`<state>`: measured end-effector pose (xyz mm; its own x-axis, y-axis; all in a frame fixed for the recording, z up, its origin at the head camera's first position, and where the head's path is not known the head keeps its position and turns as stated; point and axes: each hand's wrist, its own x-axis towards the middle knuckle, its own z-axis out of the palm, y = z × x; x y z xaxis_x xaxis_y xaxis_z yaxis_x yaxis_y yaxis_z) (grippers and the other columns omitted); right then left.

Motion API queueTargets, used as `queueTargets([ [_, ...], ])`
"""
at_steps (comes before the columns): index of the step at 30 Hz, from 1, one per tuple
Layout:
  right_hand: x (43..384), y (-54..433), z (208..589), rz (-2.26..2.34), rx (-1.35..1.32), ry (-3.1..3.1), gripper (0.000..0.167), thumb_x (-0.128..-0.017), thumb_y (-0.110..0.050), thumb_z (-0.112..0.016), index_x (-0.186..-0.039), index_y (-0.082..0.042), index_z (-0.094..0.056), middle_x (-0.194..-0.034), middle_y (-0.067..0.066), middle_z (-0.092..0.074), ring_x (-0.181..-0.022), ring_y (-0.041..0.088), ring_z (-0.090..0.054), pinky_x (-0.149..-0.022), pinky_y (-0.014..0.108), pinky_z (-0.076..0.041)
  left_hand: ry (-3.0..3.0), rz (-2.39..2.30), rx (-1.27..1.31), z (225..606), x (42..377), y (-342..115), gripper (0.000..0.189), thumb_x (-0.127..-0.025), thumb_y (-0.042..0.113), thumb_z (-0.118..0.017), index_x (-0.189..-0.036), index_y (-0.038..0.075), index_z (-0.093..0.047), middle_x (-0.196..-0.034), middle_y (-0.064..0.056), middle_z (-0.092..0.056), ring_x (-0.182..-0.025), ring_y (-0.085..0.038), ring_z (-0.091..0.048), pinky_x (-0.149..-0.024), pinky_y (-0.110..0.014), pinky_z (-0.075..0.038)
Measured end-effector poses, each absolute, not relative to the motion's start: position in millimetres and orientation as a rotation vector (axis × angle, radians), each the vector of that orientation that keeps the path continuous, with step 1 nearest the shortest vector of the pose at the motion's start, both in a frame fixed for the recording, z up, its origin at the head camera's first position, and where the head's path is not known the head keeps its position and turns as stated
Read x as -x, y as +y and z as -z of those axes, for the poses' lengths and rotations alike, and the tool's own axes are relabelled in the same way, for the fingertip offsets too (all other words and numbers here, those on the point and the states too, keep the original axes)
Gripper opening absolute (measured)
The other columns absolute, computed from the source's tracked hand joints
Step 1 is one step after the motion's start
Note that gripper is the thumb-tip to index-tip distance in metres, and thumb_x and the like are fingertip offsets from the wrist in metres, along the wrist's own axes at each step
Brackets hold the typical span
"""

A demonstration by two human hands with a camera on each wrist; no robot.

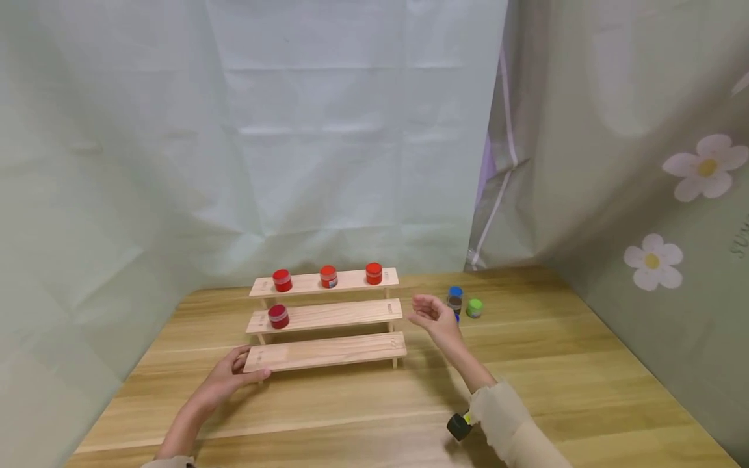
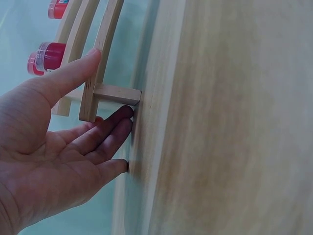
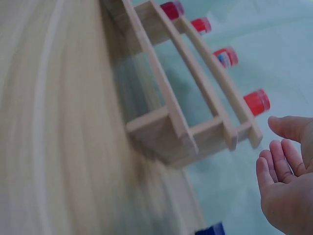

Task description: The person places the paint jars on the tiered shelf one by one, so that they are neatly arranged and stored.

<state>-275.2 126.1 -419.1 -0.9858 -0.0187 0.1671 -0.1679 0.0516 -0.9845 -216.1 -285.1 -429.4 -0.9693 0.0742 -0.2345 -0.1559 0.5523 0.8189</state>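
A three-step wooden display rack [image 1: 333, 352] stands on the table. Along its top step sit three red jars: the left red jar [image 1: 282, 281], the middle red jar [image 1: 329, 277] and the right red jar [image 1: 374, 273]. One dark red jar [image 1: 278, 316] is at the left of the middle step. My left hand [image 1: 219, 382] holds the left end of the lowest step, its thumb [image 2: 73, 73] against the front edge and its fingers around the end near the leg. Just off the rack's right side, my right hand [image 1: 439, 322] is raised and empty, fingers loosely bent.
Behind my right hand stand a blue-lidded jar [image 1: 455, 293] and a green jar [image 1: 474, 308], with others partly hidden. A black-lidded jar [image 1: 459, 427] lies near my right sleeve. Pale curtains [image 1: 351, 162] surround the wooden table [image 1: 328, 422].
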Motion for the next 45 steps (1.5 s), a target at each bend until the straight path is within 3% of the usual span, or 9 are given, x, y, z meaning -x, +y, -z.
queueTargets([
  [10, 273, 156, 439, -2.017, -0.082, -2.240, 0.041, -0.089, 0.001, -0.065, -0.129, 0.004, -0.053, -0.131, 0.024, -0.056, -0.120, 0.032, -0.056, -0.088, 0.006, -0.047, 2.544, -1.382, 0.067, 431, 214, -284, 0.095, -0.091, 0.037, -0.067, -0.150, -0.010, -0.009, -0.151, -0.039, -0.025, -0.140, -0.050, -0.032, -0.111, -0.060, -0.034],
  [18, 276, 170, 450, -1.987, 0.012, -2.200, 0.041, -0.089, 0.005, -0.063, -0.128, 0.008, -0.053, -0.131, 0.029, -0.055, -0.112, 0.020, -0.059, -0.086, 0.005, -0.046, 2.567, -1.384, 0.031, 432, 212, -285, 0.093, -0.092, 0.035, -0.067, -0.150, -0.011, -0.010, -0.150, -0.040, -0.029, -0.138, -0.049, -0.036, -0.109, -0.058, -0.037],
  [27, 278, 185, 455, -1.876, 0.190, -2.217, 0.038, -0.091, 0.001, -0.063, -0.127, 0.006, -0.053, -0.132, 0.028, -0.055, -0.122, 0.032, -0.054, -0.082, 0.000, -0.040, 2.556, -1.410, 0.030, 433, 212, -284, 0.091, -0.092, 0.033, -0.067, -0.150, -0.010, -0.012, -0.149, -0.038, -0.033, -0.135, -0.046, -0.042, -0.107, -0.057, -0.039],
  [30, 280, 187, 455, -1.892, 0.215, -2.213, 0.040, -0.091, 0.000, -0.063, -0.129, 0.006, -0.052, -0.135, 0.028, -0.053, -0.126, 0.034, -0.051, -0.093, 0.009, -0.045, 2.560, -1.413, 0.026, 432, 211, -284, 0.091, -0.092, 0.032, -0.067, -0.150, -0.011, -0.011, -0.148, -0.037, -0.035, -0.134, -0.045, -0.043, -0.107, -0.056, -0.040],
  [35, 285, 190, 458, -1.908, 0.231, -2.230, 0.044, -0.091, 0.000, -0.063, -0.132, 0.006, -0.049, -0.139, 0.028, -0.050, -0.131, 0.038, -0.048, -0.113, 0.041, -0.040, 2.562, -1.408, 0.036, 432, 211, -284, 0.092, -0.092, 0.034, -0.067, -0.150, -0.011, -0.011, -0.149, -0.037, -0.034, -0.135, -0.045, -0.042, -0.107, -0.057, -0.039],
  [45, 294, 192, 467, -1.924, 0.245, -2.276, 0.050, -0.092, 0.000, -0.061, -0.138, 0.008, -0.042, -0.142, 0.028, -0.046, -0.134, 0.038, -0.045, -0.114, 0.045, -0.037, 2.560, -1.407, 0.056, 432, 212, -284, 0.093, -0.091, 0.035, -0.068, -0.150, -0.010, -0.012, -0.149, -0.037, -0.033, -0.136, -0.047, -0.039, -0.108, -0.059, -0.038],
])
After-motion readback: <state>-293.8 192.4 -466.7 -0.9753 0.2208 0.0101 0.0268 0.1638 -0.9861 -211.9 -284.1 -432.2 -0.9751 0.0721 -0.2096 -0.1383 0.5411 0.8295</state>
